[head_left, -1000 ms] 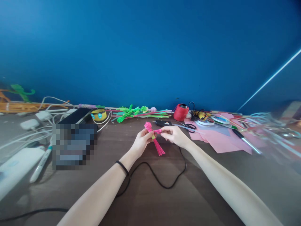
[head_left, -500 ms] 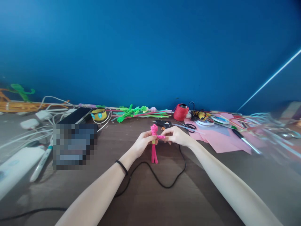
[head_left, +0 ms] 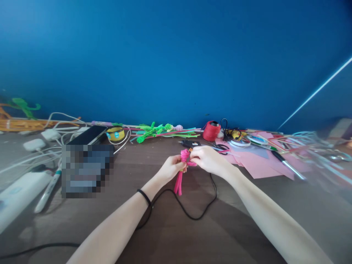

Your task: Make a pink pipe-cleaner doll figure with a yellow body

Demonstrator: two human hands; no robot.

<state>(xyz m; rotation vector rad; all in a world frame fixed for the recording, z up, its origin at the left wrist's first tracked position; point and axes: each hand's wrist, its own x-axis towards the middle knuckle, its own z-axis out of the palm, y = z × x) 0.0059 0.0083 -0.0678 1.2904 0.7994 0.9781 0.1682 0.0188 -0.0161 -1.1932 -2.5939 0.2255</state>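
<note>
A small pink pipe cleaner figure is upright but slightly tilted above the table, its coiled head on top and two straight legs hanging down. My left hand pinches its body from the left with thumb and fingers. At its right side, my right hand has its fingers closed against the upper part, on pink pipe cleaner; its fingertips are partly hidden. A coiled arm of the figure sticks out below the right fingers. Just behind my hands lies a black glue gun.
Black cable loops across the brown table in front of me. Green pipe cleaners, a red thread spool and scissors lie along the blue wall. Pink paper is right; phone, marker and white cables are left.
My right hand has shifted from the figure's coiled arm up towards its head. The figure has tilted, with its head moving right and its legs swinging slightly left.
</note>
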